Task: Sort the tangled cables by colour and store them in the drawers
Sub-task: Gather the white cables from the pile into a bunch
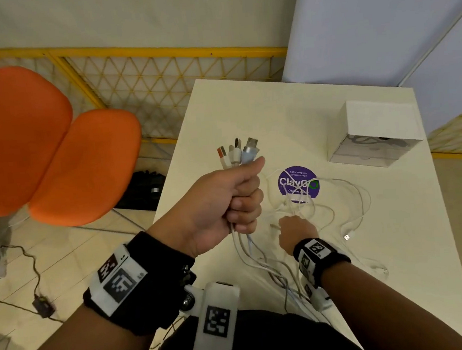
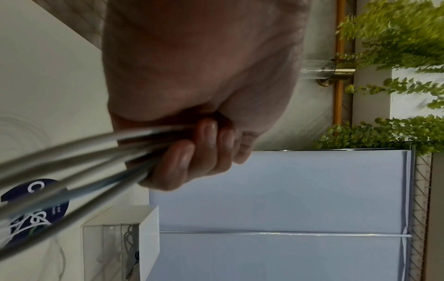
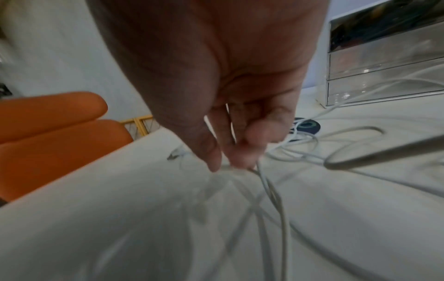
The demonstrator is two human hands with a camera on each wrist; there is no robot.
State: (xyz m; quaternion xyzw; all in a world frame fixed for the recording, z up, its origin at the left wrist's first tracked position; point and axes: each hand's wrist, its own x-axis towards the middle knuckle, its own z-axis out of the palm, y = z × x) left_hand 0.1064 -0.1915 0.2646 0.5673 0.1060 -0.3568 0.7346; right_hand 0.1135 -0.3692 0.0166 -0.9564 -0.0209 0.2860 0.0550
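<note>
Cables [image 1: 237, 153] stand bunched in the left hand [image 1: 221, 203], fist clenched round them above the table's [image 1: 398, 244] left edge. Right hand [image 1: 296, 229] pinches 1 strand mid-table; drawers [image 1: 374, 134] sit far-right.

Soft, even light; both wrist views blurred.

White and pale-blue cables [image 1: 247, 246], one plug [image 1: 221, 152] tipped orange, are seen on a cream table [image 1: 398, 244]; a purple sticker [image 1: 294, 181]; orange chairs [image 1: 54, 151].
</note>
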